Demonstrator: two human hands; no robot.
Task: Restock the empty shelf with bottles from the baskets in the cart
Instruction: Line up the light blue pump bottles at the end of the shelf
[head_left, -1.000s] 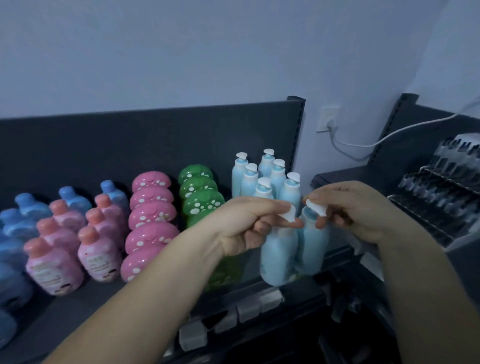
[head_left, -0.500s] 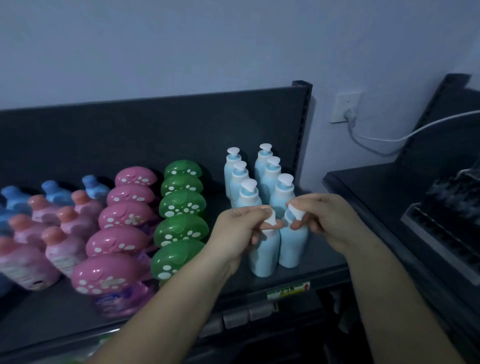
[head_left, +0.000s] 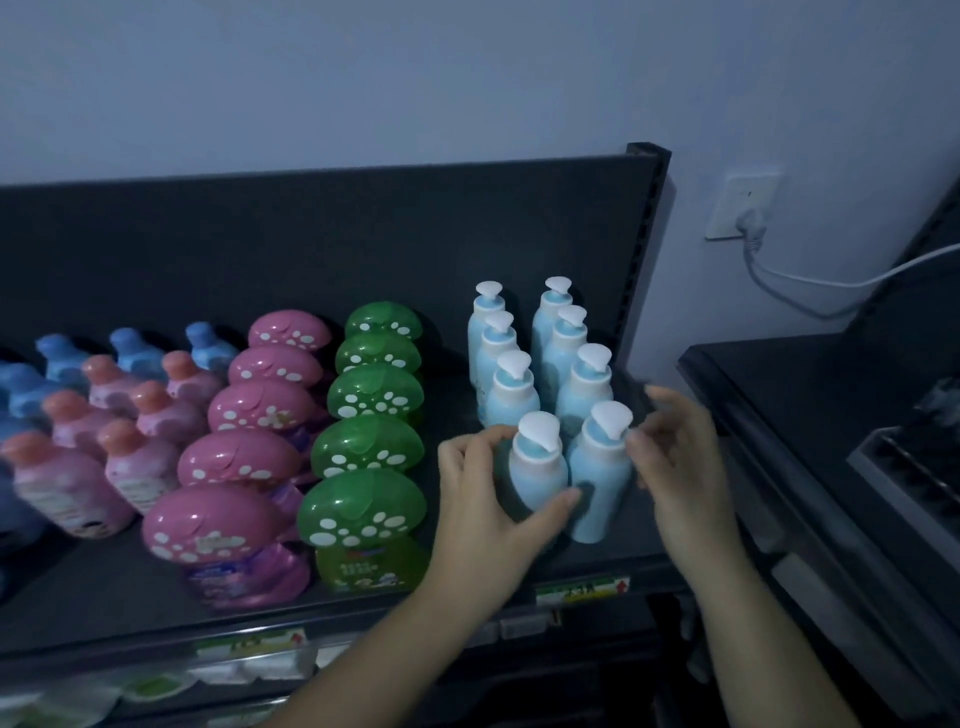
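- Left hand (head_left: 483, 499) curls its thumb and fingers round the near left bottle (head_left: 537, 467).
- Right hand (head_left: 675, 467), fingers loosely spread, touches the near right bottle (head_left: 597, 483).

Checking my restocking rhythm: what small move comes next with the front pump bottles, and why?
Probably release: the left front bottle and right front bottle stand upright on the shelf, heading their rows; left hand grips one, right hand touches the other.
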